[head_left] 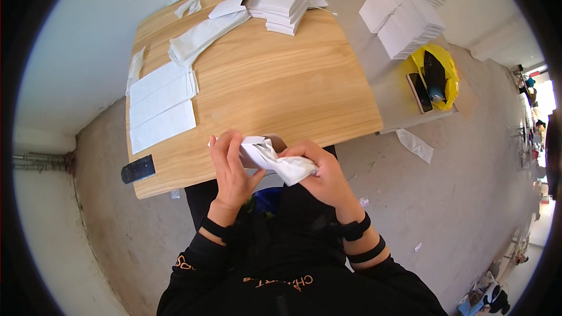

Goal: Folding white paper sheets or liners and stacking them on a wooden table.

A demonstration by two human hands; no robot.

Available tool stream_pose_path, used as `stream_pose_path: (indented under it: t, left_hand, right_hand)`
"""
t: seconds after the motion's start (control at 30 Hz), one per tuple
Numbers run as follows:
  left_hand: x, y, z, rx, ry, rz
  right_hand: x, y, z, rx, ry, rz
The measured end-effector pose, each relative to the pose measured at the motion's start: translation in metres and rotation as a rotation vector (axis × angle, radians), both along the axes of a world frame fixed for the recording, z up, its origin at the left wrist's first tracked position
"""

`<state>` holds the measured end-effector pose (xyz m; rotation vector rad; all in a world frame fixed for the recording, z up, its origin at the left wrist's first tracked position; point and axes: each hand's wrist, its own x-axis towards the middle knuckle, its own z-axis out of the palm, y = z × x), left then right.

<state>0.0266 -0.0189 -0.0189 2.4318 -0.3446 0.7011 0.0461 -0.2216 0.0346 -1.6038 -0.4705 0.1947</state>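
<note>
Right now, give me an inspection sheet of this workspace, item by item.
Surface: wooden table, with a grey table beside it.
Job's things: small white box and crumpled white paper, held at the table's near edge.
Clutter: flat white sheets, folded white wraps, stack of white boxes, more white stacks, yellow bag, phone, dark flat object.
Hands: left hand and right hand both grip the box and paper.
Cables: nothing seen.
Surroundings: concrete floor with paper scraps.
</note>
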Motion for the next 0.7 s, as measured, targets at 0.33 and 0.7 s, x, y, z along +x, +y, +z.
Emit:
stream_pose_path:
  t: [0.33, 0.7]
  left_hand:
    - [0.001, -0.007, 0.004, 0.080, 0.190, -0.043]
    - [0.000, -0.010, 0.007, 0.115, 0.204, -0.033]
  right_hand:
    - [0.003, -0.010, -0.032, 0.155, 0.419, 0.003]
    - [-0.004, -0.006, -0.031, -0.243, -0.004, -0.398]
